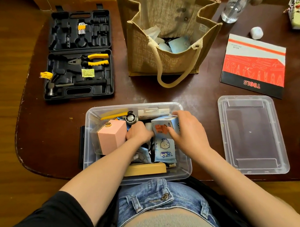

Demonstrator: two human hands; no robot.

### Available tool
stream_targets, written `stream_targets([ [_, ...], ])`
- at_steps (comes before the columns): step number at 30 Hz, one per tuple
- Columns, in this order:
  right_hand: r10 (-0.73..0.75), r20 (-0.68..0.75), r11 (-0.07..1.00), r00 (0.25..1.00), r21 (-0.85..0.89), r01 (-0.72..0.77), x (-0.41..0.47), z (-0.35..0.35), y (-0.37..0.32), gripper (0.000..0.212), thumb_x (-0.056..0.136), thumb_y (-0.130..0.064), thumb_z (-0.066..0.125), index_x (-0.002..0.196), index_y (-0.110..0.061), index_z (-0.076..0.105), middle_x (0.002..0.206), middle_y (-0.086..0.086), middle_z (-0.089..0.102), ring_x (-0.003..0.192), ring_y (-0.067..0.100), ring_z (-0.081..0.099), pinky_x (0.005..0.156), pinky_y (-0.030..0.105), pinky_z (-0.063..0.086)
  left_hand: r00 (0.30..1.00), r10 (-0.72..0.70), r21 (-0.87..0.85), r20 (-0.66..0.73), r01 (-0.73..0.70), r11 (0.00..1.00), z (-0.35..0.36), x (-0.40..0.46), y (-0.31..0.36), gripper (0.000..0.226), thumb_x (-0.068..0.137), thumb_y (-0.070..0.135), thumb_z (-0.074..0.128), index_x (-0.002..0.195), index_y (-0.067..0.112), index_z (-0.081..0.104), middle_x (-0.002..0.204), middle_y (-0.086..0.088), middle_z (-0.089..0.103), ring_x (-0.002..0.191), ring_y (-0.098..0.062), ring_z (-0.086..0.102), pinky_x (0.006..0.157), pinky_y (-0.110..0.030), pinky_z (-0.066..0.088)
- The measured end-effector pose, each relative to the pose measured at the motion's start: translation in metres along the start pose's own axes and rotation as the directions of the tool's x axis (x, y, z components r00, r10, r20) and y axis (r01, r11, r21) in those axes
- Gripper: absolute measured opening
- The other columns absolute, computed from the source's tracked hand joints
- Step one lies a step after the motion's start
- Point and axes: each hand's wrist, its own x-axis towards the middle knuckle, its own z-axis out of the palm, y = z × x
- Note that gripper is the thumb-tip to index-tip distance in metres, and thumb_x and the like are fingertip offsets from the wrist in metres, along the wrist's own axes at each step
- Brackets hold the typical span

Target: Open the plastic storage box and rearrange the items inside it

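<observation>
Both hands were in the lidless storage box (pixel 184 166), rearranging: the right hand (pixel 187 131) gripped a blue carton (pixel 162 127); the left hand (pixel 138 132), curled, grip unclear. Next, reseating the carton needed space.

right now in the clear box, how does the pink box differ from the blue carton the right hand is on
The pink box is plain pink with a small gold cap on top; the blue carton is printed with orange graphics. The pink box stands at the left of the storage box with no hand gripping it; the blue carton sits right of centre, gripped by the right hand. The pink box looks bulkier. Both are rectangular boxes inside the same storage box.
</observation>
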Motion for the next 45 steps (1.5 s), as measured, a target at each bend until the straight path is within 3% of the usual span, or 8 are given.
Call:
stream_targets([
  [7,0.073,-0.093,0.968,0.993,0.248,-0.048,0.004,-0.009,0.009,0.051,0.083,-0.032,0.067,0.127,-0.013,0.049,0.120,-0.001,0.058,0.105,0.014,0.055,0.084,0.022,0.040,0.978,0.194,-0.141,0.073,-0.183,0.973,-0.016,-0.013,-0.020,0.030,0.073,0.029,0.072,0.086,0.021,0.047,0.081,0.003,0.059,0.078,-0.018,0.057,0.064,-0.028,0.042],
  [11,0.123,-0.075,0.912,0.990,0.401,-0.083,0.006,-0.011,0.010,0.051,0.081,-0.029,0.071,0.126,-0.018,0.051,0.103,-0.016,0.056,0.088,-0.005,0.050,0.070,0.003,0.040,0.928,0.359,-0.148,0.094,-0.344,0.927,-0.018,-0.026,-0.032,0.020,0.079,0.013,0.061,0.081,0.032,0.055,0.068,0.012,0.057,0.066,-0.011,0.054,0.057,-0.025,0.043],
  [14,0.083,-0.083,0.934,0.993,0.355,-0.048,0.007,-0.009,0.009,0.050,0.085,-0.030,0.067,0.129,-0.016,0.049,0.118,-0.007,0.059,0.099,0.004,0.053,0.081,0.014,0.041,0.922,0.376,0.024,0.095,-0.379,0.925,-0.013,-0.029,-0.031,0.019,0.083,0.019,0.058,0.100,0.027,0.061,0.087,0.011,0.063,0.078,-0.009,0.056,0.065,-0.028,0.049],
  [19,-0.013,-0.102,0.976,0.995,0.214,0.035,0.005,-0.007,0.006,0.053,0.089,-0.029,0.062,0.135,-0.011,0.044,0.129,0.004,0.054,0.118,0.018,0.050,0.095,0.026,0.037,0.976,0.216,-0.003,-0.014,-0.216,0.976,-0.011,-0.015,-0.012,0.037,0.092,0.022,0.048,0.127,0.013,0.053,0.125,-0.008,0.060,0.110,-0.028,0.058,0.088,-0.039,0.051],
  [24,-0.053,-0.068,0.987,0.996,0.148,0.063,0.004,-0.006,0.004,0.053,0.090,-0.028,0.060,0.136,-0.012,0.042,0.128,0.003,0.053,0.118,0.019,0.047,0.093,0.023,0.034,0.985,0.132,0.026,0.114,-0.136,0.990,-0.008,-0.001,0.009,0.018,0.091,0.025,0.053,0.090,0.007,0.056,0.103,-0.015,0.065,0.093,-0.034,0.062,0.078,-0.038,0.050],
  [31,-0.043,-0.056,0.988,0.997,0.146,0.051,0.005,-0.007,0.007,0.050,0.089,-0.027,0.059,0.135,-0.014,0.043,0.126,0.002,0.053,0.116,0.019,0.048,0.086,0.021,0.032,0.985,0.122,0.095,0.121,-0.134,0.986,0.000,0.005,0.013,0.016,0.079,0.027,0.065,0.082,0.012,0.059,0.089,-0.008,0.065,0.078,-0.026,0.061,0.061,-0.030,0.045],
  [39,-0.026,-0.105,0.977,0.994,0.208,0.047,0.003,-0.013,0.012,0.047,0.090,-0.030,0.060,0.132,-0.014,0.046,0.126,0.001,0.054,0.115,0.017,0.050,0.086,0.020,0.033,0.960,0.233,-0.016,0.153,-0.234,0.972,-0.012,-0.001,0.001,0.039,0.072,0.038,0.070,0.103,0.015,0.060,0.099,0.000,0.064,0.090,-0.022,0.061,0.076,-0.034,0.051],
  [45,-0.049,-0.080,0.957,0.996,0.282,0.070,0.002,-0.005,0.010,0.042,0.088,-0.024,0.063,0.124,-0.012,0.046,0.121,0.001,0.054,0.106,0.016,0.052,0.079,0.022,0.037,0.873,0.458,0.032,0.168,-0.470,0.882,-0.031,-0.032,-0.031,0.025,0.078,0.027,0.067,0.102,0.024,0.063,0.099,0.004,0.067,0.086,-0.012,0.060,0.067,-0.025,0.044],
])
